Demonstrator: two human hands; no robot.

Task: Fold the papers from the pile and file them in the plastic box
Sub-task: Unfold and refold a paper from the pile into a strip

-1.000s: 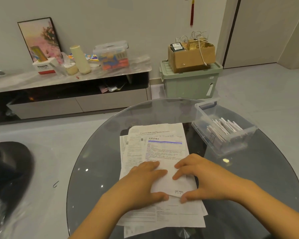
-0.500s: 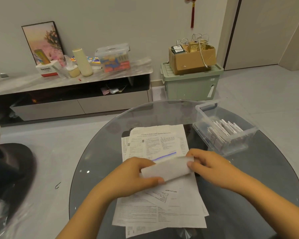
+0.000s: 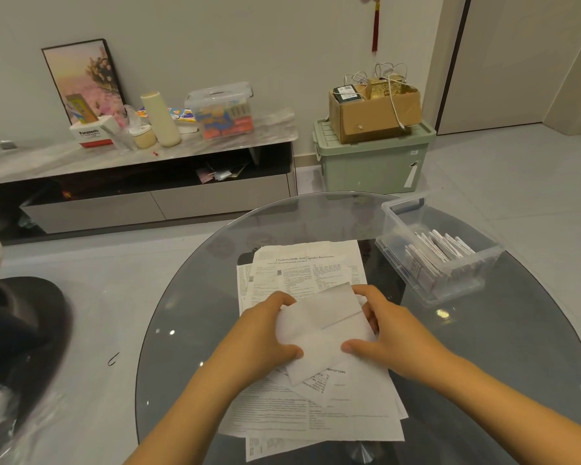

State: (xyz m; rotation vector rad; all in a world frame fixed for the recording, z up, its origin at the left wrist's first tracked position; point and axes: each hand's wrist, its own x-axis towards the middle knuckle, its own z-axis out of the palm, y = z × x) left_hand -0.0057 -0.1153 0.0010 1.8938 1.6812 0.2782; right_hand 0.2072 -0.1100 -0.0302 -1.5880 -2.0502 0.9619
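Observation:
A pile of printed papers [image 3: 307,270] lies in the middle of the round glass table [image 3: 188,310]. Above the pile, both hands hold one folded white sheet [image 3: 319,327], its blank side facing up with a crease across it. My left hand [image 3: 265,333] grips its left edge, thumb on top. My right hand [image 3: 386,327] grips its right edge, thumb pressing the lower part. A clear plastic box [image 3: 399,229] stands at the table's right, with several folded papers [image 3: 436,253] standing in it.
Beyond the table stand a low TV cabinet [image 3: 155,203] with clutter on top, and a green storage bin [image 3: 373,162] carrying a cardboard box [image 3: 373,112]. A dark stool or seat [image 3: 21,330] stands on the floor at left.
The top sheet was pressed flat on the pile a second ago. Both hands have since lifted it off and folded it over, and it now shows a crease and hangs tilted above the pile.

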